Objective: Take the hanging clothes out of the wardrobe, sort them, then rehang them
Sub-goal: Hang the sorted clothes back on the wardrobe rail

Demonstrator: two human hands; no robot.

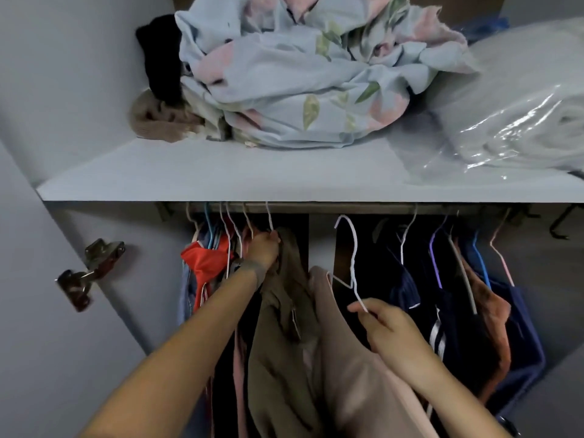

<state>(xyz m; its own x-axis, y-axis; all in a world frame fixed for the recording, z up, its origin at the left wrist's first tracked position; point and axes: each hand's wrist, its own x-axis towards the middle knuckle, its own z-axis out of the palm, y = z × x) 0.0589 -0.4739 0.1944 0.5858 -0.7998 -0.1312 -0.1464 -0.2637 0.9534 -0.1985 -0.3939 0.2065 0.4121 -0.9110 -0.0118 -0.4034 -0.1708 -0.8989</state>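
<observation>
The wardrobe rail (pixel 363 207) runs under a white shelf. On its left end hang several garments, among them a red top (pixel 207 263) and an olive-brown garment (pixel 284 311). My left hand (pixel 264 251) grips the top of the olive-brown garment at its hanger, just below the rail. My right hand (pixel 384 327) pinches the lower wire of a white hanger (pixel 350 257) that carries a pale pink garment (pixel 354 358); its hook is off the rail, below it. Dark navy clothes (pixel 442 311) and a rust one hang on the right.
The white shelf (pixel 221 178) above holds a crumpled floral sheet (pixel 300 80), a black item, a beige knit and plastic-wrapped bedding (pixel 521 115). A door hinge (pixel 90 273) sits on the left wall. A vertical divider panel stands behind the middle of the rail.
</observation>
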